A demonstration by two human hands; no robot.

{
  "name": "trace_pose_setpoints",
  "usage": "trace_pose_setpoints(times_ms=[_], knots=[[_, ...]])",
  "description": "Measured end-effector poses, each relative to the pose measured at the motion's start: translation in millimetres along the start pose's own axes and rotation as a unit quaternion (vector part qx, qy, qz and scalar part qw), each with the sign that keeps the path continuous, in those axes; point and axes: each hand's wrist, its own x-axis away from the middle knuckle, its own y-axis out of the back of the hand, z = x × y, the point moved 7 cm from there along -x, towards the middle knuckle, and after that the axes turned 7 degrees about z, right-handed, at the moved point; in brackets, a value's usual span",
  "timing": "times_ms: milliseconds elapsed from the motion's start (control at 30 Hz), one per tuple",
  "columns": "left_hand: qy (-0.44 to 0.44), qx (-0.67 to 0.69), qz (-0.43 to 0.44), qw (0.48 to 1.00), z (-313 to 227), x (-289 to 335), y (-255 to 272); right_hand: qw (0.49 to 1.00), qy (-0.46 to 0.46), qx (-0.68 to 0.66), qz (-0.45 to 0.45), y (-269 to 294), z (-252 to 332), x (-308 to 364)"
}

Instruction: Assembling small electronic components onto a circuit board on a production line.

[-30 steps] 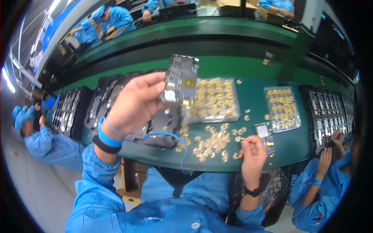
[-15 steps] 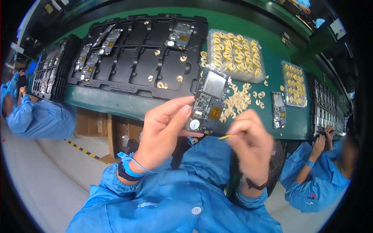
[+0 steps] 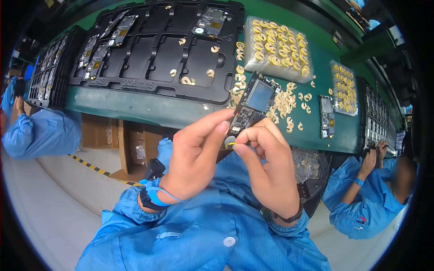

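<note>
Plainly, left hand (image 3: 194,147) pinching circuit board (image 3: 259,96), right hand (image 3: 271,167) pinching yellow piece (image 3: 230,145), raised lettering (image 3: 138,85) on tray (image 3: 166,56)

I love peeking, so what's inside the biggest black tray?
Several circuit boards lie at the left of the tray, another board near its far right corner, with small pale curved pieces scattered about. Whatever is under the boards is covered, so I can't tell.
</note>
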Motion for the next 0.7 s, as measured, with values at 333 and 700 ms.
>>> trace_pose_setpoints(times_ms=[333, 700], knots=[[0.004, 0.005, -0.004, 1.0, -2.8, 2.5, 0.2, 1.0, 0.006, 0.006, -0.019, -4.5, -2.4, 2.3], [0.023, 0.012, -0.001, 1.0, -1.7, 3.6, -0.2, 1.0, 0.005, -0.006, -0.029, -3.9, -5.5, 0.8]])
